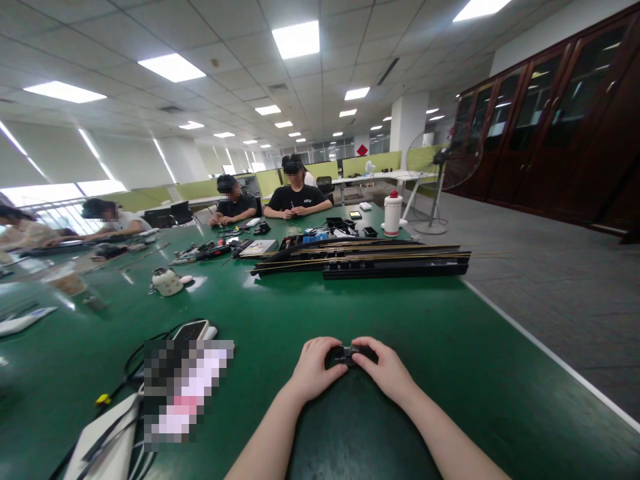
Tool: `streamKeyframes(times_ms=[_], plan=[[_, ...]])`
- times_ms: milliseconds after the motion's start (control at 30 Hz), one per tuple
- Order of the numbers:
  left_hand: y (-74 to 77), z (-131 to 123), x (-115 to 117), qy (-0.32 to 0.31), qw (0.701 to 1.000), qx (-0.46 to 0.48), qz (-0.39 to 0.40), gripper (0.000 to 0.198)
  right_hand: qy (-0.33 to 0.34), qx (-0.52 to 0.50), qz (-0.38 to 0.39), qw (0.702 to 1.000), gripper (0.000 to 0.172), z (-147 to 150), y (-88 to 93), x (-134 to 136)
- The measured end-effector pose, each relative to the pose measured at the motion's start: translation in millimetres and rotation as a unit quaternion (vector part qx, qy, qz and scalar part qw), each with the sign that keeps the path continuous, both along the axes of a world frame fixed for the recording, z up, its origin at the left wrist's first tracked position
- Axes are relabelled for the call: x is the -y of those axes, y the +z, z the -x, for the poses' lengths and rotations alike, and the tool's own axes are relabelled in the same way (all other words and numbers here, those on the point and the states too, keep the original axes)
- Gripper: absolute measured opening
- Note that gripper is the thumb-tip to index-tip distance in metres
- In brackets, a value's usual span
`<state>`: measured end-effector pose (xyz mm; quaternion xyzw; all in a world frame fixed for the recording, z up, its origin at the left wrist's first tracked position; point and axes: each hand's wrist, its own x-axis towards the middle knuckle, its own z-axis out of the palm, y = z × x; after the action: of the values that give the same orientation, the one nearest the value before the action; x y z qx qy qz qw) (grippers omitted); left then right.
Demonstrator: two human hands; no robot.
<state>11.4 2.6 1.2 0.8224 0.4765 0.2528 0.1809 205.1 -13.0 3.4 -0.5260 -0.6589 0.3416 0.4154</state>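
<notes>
One small black part (345, 355), lower centre of the frame: pinched by both your hands, the left hand (316, 367) at its left end, the right hand (386, 367) at its right, thumbs and fingers closed on it just above the green table (480, 373); fine detail too small to tell. Lower left: one white slab (100, 443), dark cables lying across it. Left of centre: one pale rounded pot (169, 283). Centre: long black rails (400, 270), thin golden rods (370, 250) lying along them. Right of centre, beyond: one white bottle (393, 217), red-capped, upright. Upper centre: two seated co-workers in dark shirts. Upper right: one standing fan (441, 158), dark wooden cabinets (540, 133).
</notes>
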Motion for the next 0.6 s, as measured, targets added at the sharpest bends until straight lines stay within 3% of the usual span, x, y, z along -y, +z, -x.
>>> streamKeyframes(times_ms=[300, 600], plan=[[2.0, -0.8, 0.8, 0.001, 1.0, -0.002, 0.003, 0.038, -0.014, -0.109, 0.002, 0.994, 0.023, -2.4, -6.4, -7.1], [0.8, -0.4, -0.2, -0.002, 1.0, -0.007, -0.006, 0.038, -0.031, -0.198, 0.026, 0.979, 0.038, -4.0, -7.2, -10.4]])
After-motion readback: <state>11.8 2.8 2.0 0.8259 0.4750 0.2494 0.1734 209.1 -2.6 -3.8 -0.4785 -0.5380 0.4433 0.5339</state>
